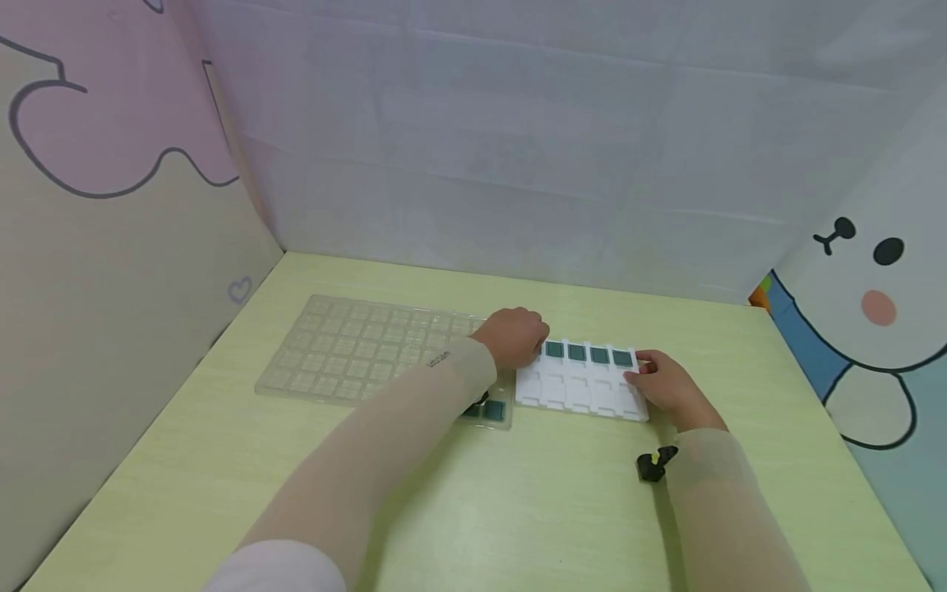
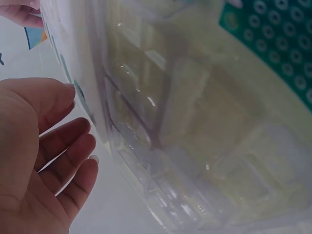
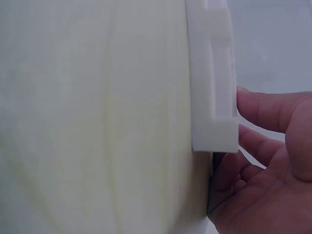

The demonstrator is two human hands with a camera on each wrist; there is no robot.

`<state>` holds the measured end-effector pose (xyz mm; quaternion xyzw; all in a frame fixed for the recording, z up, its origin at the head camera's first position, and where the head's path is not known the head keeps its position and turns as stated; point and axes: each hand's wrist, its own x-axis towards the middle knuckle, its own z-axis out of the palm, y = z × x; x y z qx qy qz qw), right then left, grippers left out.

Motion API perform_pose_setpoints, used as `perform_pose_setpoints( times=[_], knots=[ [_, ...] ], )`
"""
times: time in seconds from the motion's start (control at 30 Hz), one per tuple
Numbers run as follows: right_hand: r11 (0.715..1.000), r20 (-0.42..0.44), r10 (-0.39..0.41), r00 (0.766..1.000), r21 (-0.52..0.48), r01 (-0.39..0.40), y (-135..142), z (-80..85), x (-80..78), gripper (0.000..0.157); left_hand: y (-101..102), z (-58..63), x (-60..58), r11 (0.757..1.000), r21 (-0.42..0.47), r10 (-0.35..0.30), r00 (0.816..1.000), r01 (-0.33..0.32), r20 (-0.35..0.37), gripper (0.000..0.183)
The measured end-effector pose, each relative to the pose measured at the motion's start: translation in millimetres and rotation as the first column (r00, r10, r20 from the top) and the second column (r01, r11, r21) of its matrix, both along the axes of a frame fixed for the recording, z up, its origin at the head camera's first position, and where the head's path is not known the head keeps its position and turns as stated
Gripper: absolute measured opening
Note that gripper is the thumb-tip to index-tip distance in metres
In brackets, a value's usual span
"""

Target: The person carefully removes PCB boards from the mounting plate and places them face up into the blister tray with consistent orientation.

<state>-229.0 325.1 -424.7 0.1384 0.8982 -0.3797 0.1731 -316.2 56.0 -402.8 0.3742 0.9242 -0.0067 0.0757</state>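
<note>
A white tray [image 1: 580, 396] with rows of square pockets lies on the table. Several dark green square chips [image 1: 599, 356] sit along its far row. My right hand [image 1: 672, 388] grips the tray's right end, thumb on top and fingers at the side and below. At the left end of the far row is my left hand [image 1: 512, 337]. In the left wrist view its thumb and index fingertips pinch the edge of a green chip [image 2: 84, 100], mostly hidden by the thumb. Its other fingers are loosely bent.
Left of the white tray is a wide clear plastic tray [image 1: 355, 345] with many square pockets. More green chips [image 1: 494, 411] lie in its near right corner, partly behind the left forearm. A plain wall panel [image 1: 518, 164] stands behind the table, with printed panels at both sides.
</note>
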Motion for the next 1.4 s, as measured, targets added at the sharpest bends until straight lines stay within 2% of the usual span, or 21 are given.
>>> perform_pose_setpoints(
  times=[0.67, 0.9, 1.2, 1.4],
  knots=[
    [1.000, -0.005, -0.002, 1.000, 0.007, 0.002, -0.7, -0.1, 1.6, 0.067, 2.8, -2.6, -0.3, 0.999, -0.020, 0.041, 0.999, -0.040, 0.029, 0.006],
    [1.000, -0.005, -0.004, 1.000, 0.008, 0.004, -1.2, 0.3, 1.9, 0.067, 4.7, -4.0, -0.1, 0.999, -0.042, 0.019, 1.000, -0.020, -0.010, 0.009],
    [1.000, 0.003, -0.010, 1.000, -0.003, 0.010, 0.0, -1.6, 1.8, 0.068, 4.5, -4.5, 0.7, 0.998, -0.056, 0.006, 1.000, -0.007, -0.022, 0.010],
    [1.000, 0.006, -0.012, 1.000, 0.000, 0.012, 1.8, -2.7, -0.4, 0.068, 3.3, -0.9, 0.8, 0.999, -0.044, 0.009, 1.000, -0.010, -0.021, 0.008]
  ],
)
